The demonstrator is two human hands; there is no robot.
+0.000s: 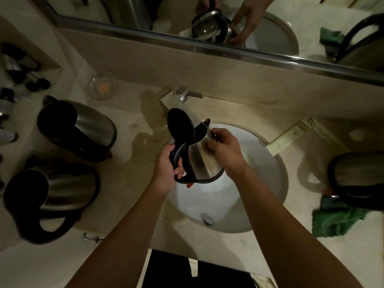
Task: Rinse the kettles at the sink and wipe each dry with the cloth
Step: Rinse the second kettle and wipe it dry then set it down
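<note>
Both my hands held one steel kettle [204, 161] above the sink [270, 163], lid open: left hand [166, 169] curled round its black handle, right hand [225, 150] gripping its body. Two more kettles [76, 129] stood left; a green cloth [336, 219] lay right on the tabletop [133, 183].

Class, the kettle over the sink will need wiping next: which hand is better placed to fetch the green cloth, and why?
The right hand. The green cloth lies on its side of the sink, and the left hand grips the kettle by its handle.
</note>
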